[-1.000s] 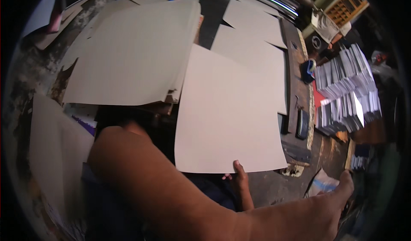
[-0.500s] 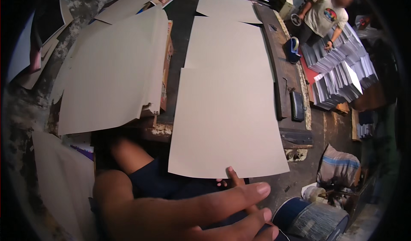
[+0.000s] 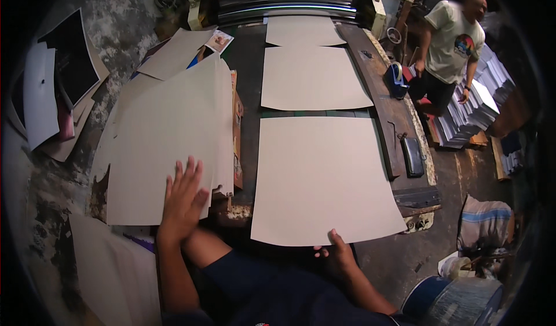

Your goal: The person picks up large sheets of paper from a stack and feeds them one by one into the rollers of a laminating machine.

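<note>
The pale sheet [image 3: 324,181] stretches forward from the gripping right hand [image 3: 339,253].

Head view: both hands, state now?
Left hand: open, over the left sheet stack; contact unclear.
Right hand: closed, holding the nearest sheet by its edge.

A: Where can the hands pass?

B: Up the narrow dark strip of counter [image 3: 249,74] at centre, between the sheet stack [image 3: 147,152] on the left and the pale sheets [image 3: 315,77]. The rollers [image 3: 313,11] bar its far end, top centre.

A: And on the right?

B: A long dark bar [image 3: 379,112] flanks the sheets. Beyond it, right of centre, a tape dispenser [image 3: 397,81] and a black case [image 3: 413,157] stand in the way.

A: Lower down?

B: The right hand [image 3: 339,252] occupies the front sheet's [image 3: 324,181] near edge; the left hand [image 3: 184,198] covers the stack's lower right. Between them, lower centre lies open above dark clothing [image 3: 272,285].
</note>
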Demonstrator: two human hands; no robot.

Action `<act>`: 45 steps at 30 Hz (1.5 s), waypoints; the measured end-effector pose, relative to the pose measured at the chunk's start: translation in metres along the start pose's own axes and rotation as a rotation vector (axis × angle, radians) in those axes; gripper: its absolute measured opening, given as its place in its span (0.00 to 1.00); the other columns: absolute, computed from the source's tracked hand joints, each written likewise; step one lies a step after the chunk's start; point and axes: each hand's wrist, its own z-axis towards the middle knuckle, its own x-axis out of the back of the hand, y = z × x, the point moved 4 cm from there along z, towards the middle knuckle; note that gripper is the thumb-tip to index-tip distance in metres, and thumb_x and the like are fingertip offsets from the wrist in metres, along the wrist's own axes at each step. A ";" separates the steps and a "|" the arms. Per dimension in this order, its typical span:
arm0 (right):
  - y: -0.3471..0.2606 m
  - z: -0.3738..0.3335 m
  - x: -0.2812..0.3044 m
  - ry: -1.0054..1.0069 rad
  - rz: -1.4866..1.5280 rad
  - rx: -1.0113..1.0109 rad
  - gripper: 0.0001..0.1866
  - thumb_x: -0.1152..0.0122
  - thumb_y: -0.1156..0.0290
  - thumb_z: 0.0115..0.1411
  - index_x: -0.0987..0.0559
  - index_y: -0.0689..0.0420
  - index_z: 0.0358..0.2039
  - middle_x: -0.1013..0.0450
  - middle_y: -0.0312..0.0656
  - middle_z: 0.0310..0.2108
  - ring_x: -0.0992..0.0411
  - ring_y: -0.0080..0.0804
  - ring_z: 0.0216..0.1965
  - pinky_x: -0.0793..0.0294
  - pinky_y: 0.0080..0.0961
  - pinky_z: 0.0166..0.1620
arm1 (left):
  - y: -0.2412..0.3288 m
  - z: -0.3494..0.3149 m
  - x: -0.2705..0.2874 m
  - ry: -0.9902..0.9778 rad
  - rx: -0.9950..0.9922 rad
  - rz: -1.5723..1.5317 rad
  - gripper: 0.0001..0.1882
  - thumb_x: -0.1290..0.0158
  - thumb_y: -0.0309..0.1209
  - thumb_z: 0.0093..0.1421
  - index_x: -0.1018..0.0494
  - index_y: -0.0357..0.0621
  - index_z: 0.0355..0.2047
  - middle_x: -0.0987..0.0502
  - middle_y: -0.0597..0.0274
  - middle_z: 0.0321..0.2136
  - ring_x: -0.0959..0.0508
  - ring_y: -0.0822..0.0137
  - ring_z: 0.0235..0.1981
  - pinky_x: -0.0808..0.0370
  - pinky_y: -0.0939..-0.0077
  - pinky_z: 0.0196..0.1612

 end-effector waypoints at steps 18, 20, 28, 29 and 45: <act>-0.038 0.111 -0.022 0.022 0.189 0.168 0.23 0.56 0.50 0.69 0.37 0.55 0.54 0.26 0.48 0.36 0.32 0.27 0.26 0.24 0.37 0.36 | -0.049 -0.040 0.002 0.458 0.237 -1.135 0.26 0.51 0.45 0.68 0.24 0.28 0.42 0.21 0.55 0.38 0.25 0.69 0.40 0.30 0.73 0.51; -0.040 0.106 -0.026 0.059 0.173 0.206 0.23 0.56 0.51 0.69 0.38 0.53 0.57 0.26 0.47 0.39 0.31 0.28 0.27 0.24 0.37 0.36 | -0.038 -0.036 0.012 0.698 0.274 -1.168 0.25 0.52 0.45 0.68 0.24 0.28 0.41 0.21 0.55 0.37 0.25 0.69 0.39 0.29 0.72 0.49; -0.069 0.061 -0.057 -0.287 0.219 0.152 0.36 0.52 0.47 0.66 0.45 0.53 0.67 0.29 0.47 0.50 0.27 0.32 0.37 0.21 0.38 0.41 | 0.048 -0.051 0.023 0.513 -0.439 -0.678 0.16 0.50 0.41 0.65 0.22 0.51 0.23 0.17 0.65 0.23 0.16 0.57 0.37 0.53 0.39 0.66; -0.078 0.052 -0.062 -0.287 0.219 0.149 0.36 0.52 0.47 0.66 0.45 0.53 0.67 0.29 0.47 0.50 0.27 0.32 0.37 0.21 0.38 0.41 | 0.053 -0.052 0.026 0.512 -0.436 -0.677 0.16 0.50 0.41 0.65 0.22 0.51 0.23 0.17 0.65 0.23 0.16 0.57 0.37 0.53 0.39 0.66; -0.009 0.010 0.003 -0.153 -0.115 -0.035 0.22 0.48 0.55 0.65 0.26 0.66 0.38 0.26 0.47 0.26 0.28 0.31 0.26 0.29 0.25 0.32 | 0.020 -0.041 0.015 0.395 -0.169 -0.282 0.30 0.34 0.46 0.49 0.24 0.44 0.50 0.23 0.55 0.51 0.31 0.49 0.60 0.39 0.50 0.63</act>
